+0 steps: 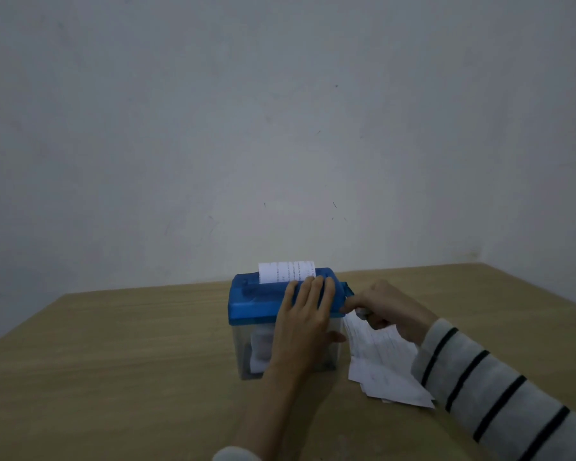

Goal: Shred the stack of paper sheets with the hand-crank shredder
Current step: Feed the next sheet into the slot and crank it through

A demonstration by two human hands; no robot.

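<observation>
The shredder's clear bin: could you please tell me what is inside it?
Through the clear bin under the blue lid, pale shredded paper shows. The left hand covers the bin's right part, so the fill there is hidden.

1. Table: light wood-grain top, fills the lower part of the view; its far edge meets the wall, and its right corner shows at the far right.
2. Wall: plain pale grey, takes up the upper two thirds of the view. Dim light.
3. Wall surface carries a few small dark marks and scuffs, scattered above the table's far edge and higher up to the right of centre.
4. A second wall face meets it at far right, forming a corner.
</observation>
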